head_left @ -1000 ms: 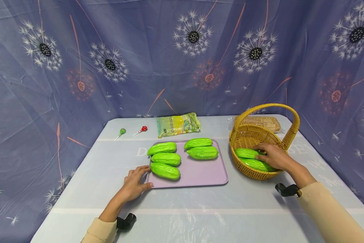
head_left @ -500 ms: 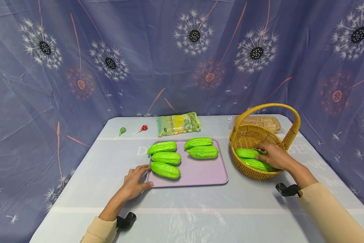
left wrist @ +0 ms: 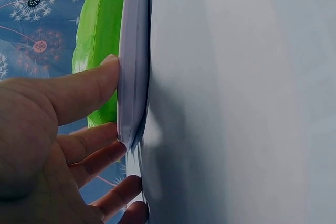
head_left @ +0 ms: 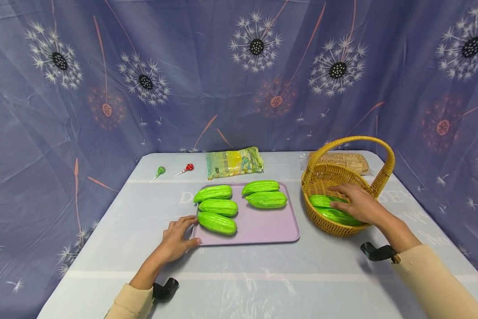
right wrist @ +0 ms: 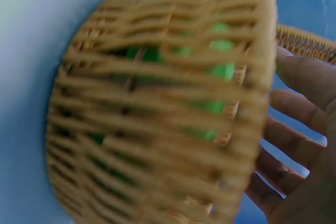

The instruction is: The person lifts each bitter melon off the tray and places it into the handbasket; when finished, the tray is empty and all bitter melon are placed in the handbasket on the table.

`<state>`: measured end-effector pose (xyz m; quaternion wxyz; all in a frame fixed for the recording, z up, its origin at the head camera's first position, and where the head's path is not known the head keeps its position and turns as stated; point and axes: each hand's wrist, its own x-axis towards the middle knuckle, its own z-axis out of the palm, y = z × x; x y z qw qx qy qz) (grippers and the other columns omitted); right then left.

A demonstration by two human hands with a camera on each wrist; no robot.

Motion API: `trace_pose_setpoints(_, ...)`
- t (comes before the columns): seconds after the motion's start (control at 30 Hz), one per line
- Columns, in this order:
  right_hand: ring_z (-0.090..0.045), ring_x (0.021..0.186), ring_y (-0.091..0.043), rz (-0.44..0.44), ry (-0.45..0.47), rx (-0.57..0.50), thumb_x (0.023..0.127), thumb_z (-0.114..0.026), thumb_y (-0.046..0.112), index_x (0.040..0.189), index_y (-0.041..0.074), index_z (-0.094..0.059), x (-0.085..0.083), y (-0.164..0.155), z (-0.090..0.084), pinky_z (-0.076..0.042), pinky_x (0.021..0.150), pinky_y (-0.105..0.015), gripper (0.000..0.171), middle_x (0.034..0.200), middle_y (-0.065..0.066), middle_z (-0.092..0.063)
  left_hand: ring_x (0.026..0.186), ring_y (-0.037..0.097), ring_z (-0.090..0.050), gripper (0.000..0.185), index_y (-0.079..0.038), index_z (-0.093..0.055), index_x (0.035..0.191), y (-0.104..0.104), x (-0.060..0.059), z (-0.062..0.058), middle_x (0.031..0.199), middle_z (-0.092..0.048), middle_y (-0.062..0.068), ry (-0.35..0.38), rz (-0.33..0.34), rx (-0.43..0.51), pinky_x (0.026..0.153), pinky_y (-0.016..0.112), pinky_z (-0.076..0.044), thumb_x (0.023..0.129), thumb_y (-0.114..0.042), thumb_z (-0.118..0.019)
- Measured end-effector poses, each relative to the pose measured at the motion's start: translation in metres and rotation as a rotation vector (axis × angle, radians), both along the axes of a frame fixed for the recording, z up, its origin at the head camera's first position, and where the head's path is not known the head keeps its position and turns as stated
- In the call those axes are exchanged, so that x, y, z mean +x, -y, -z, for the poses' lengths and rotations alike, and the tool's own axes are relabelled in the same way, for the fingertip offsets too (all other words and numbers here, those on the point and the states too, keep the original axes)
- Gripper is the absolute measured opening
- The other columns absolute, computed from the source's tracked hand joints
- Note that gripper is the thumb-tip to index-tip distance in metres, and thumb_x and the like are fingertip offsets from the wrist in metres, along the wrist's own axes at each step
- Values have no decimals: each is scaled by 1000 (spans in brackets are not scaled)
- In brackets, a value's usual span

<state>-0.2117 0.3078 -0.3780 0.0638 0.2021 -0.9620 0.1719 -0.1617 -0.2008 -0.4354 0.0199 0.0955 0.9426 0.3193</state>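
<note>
On the far left of the worktop point(head_left: 115, 248) lie two lollipops, one green lollipop point(head_left: 159, 172) and one red lollipop point(head_left: 188, 168).

The left hand point(head_left: 176, 239) rests at the near left corner of the purple tray point(head_left: 263, 228). Its fingers point(left wrist: 86, 90) are straight and a little spread, with the thumb pressing the tray's thin rim. The tray looks stiff and light.

Five green gourds point(head_left: 217, 223) lie on the tray, three on the left and two farther right. They look smooth and shiny, so they may be slippery. They seem firm and not heavy. The thick middle looks like the best place to take hold.

Behind the tray is one yellow snack bag point(head_left: 233, 163).

On the right stands one woven basket point(head_left: 344, 175) with a tall handle. Two more gourds point(head_left: 322, 200) lie inside it, I think, though the hand hides part of them. The right hand point(head_left: 358, 204) reaches into the basket and rests on those gourds, fingers loosely bent over them. I cannot tell if it grips one.

One clear packet point(head_left: 342, 159) lies behind the basket.
</note>
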Motion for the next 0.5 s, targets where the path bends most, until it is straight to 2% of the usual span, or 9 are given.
trace_pose_setpoints(0.5, -50, 116, -38, -41, -98, -49, 86, -69, 25, 122, 6, -60, 10, 48, -12, -39, 94, -57, 42, 122, -18, -59, 126, 35, -36, 58, -6, -51, 133, 0, -1, 3, 144, -44, 11, -6, 0, -13, 93, 52, -26, 81, -21, -72)
